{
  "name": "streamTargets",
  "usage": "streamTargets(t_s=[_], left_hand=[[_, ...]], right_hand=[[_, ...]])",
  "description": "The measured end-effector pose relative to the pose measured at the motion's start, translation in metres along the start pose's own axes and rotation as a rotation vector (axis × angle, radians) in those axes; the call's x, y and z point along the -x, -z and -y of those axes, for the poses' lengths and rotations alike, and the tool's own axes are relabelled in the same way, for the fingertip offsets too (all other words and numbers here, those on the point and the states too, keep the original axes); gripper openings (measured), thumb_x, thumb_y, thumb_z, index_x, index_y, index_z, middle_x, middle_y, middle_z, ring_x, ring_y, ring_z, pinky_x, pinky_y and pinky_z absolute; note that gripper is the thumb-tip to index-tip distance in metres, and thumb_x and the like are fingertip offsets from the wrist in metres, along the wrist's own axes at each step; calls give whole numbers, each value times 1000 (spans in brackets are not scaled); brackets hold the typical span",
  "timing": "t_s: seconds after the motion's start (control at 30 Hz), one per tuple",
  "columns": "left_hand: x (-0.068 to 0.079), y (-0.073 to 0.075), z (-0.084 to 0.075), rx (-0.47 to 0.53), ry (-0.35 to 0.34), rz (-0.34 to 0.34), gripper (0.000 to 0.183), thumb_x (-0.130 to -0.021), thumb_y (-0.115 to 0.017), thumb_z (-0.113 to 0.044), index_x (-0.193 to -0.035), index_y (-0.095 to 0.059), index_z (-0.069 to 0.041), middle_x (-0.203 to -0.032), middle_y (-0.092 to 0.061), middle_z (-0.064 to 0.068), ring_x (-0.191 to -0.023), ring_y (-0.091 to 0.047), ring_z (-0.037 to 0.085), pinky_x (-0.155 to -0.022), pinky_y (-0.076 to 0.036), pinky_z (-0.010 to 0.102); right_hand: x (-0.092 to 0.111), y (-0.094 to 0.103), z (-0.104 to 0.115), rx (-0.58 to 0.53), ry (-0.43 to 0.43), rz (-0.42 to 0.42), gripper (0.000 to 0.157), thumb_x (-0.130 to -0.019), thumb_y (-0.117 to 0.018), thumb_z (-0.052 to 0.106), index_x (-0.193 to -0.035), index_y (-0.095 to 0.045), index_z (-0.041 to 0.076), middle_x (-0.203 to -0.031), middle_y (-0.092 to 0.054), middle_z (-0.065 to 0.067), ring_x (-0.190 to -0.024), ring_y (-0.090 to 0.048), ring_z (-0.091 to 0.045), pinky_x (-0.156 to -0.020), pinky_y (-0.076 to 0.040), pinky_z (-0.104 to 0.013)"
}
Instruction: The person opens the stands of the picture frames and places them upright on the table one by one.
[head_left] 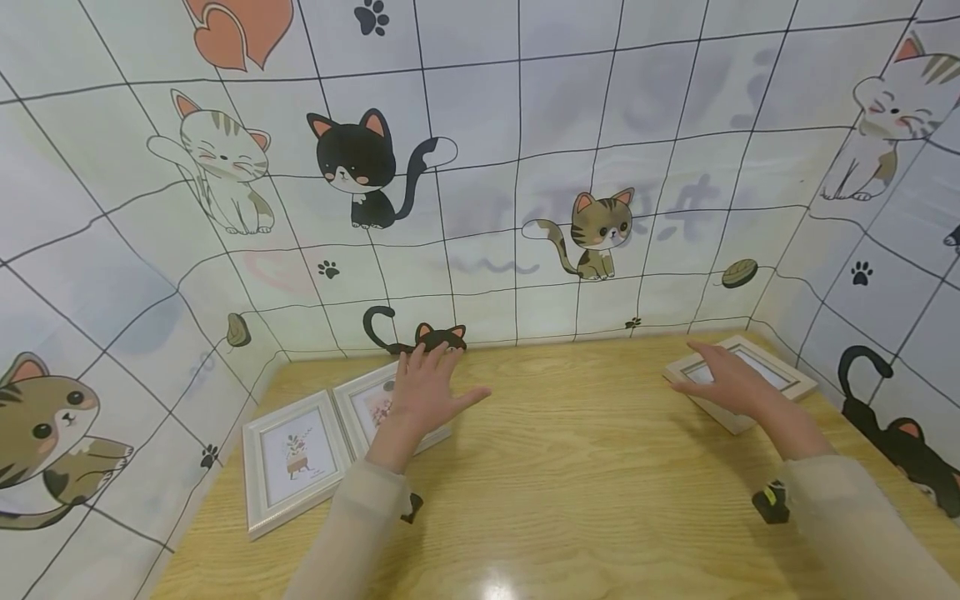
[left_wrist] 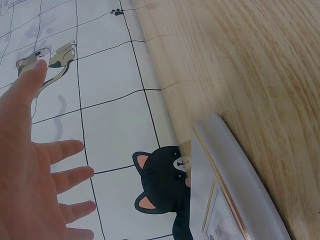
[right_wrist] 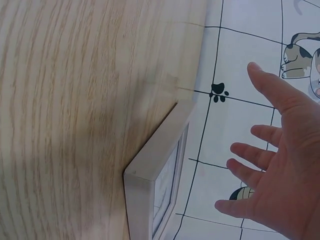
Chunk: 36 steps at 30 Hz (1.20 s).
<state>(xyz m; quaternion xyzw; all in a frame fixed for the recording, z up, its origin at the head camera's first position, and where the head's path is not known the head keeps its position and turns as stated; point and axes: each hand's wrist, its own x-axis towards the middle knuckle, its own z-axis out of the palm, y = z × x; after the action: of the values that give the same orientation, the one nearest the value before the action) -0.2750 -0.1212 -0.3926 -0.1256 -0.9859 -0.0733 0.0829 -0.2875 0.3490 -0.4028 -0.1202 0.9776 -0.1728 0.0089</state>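
In the head view my left hand (head_left: 427, 387) hovers with spread fingers over a white picture frame (head_left: 363, 412) that shows a pink flower print. Left of it, nearly edge to edge, lies another white picture frame (head_left: 296, 454) with a potted-plant print. My right hand (head_left: 723, 379) is held above a pale wooden picture frame (head_left: 795, 385) at the right and hides part of it. The left wrist view shows the hand (left_wrist: 40, 170) apart from the frame's edge (left_wrist: 245, 185). Straight fingers of the right hand (right_wrist: 280, 165) stay clear of the wooden frame (right_wrist: 160, 155) in the right wrist view.
All the frames lie on a wood-grain table (head_left: 555, 467). White walls (head_left: 487, 192) with a grid and cartoon cats enclose its back and sides. Small dark objects show beside the left wrist camera sleeve (head_left: 411, 507) and below the right wrist (head_left: 772, 502).
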Motion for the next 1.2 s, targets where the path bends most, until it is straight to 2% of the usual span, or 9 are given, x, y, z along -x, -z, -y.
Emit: streamTargets(t_s=[0.2,0.43,0.63,0.77,1.03,1.2], left_hand=[[2,-2,2,8,1,9,89,-85,-46,-82,-154,-36,-27,-163,-32,6,-152,-22,40,-124,-11,62],[2,-6,4,4,-9,7,87,-86,-48,-80,-153,-37,-25,-161,-35,8,-149,-29,40,-122,-19,63],[2,-8,5,5,-4,23,86,-86,-51,-76,-153,-38,-24,-159,-39,6,-147,-35,36,-122,-22,62],[3,-7,4,8,5,31,86,-87,-52,-76,-153,-39,-23,-158,-41,7,-146,-36,36,-123,-22,60],[6,-6,4,8,11,54,85,-88,-51,-75,-152,-41,-20,-158,-41,5,-145,-39,36,-121,-26,60],[6,-8,6,-5,11,55,82,-89,-52,-72,-150,-44,-19,-156,-44,7,-144,-41,35,-120,-28,59]], right_hand=[[2,-2,-5,-9,1,-6,95,-93,-64,51,-149,-25,-15,-147,-30,-44,-132,-31,-62,-106,-31,-73],[6,-3,-10,0,-20,-1,93,-94,-64,48,-149,-24,-16,-147,-29,-44,-131,-32,-62,-106,-31,-73],[10,-3,-15,-6,-10,-21,90,-95,-64,44,-147,-26,-18,-144,-32,-46,-121,-48,-60,-101,-40,-70],[12,-3,-19,-16,-29,-30,89,-95,-64,43,-145,-27,-21,-142,-33,-47,-115,-54,-59,-101,-40,-70],[15,-3,-26,-6,-64,-18,92,-94,-64,46,-146,-26,-19,-143,-32,-47,-125,-39,-63,-102,-36,-72],[17,-2,-30,6,-67,-22,92,-94,-64,46,-145,-27,-20,-141,-33,-48,-125,-37,-64,-101,-37,-73]])
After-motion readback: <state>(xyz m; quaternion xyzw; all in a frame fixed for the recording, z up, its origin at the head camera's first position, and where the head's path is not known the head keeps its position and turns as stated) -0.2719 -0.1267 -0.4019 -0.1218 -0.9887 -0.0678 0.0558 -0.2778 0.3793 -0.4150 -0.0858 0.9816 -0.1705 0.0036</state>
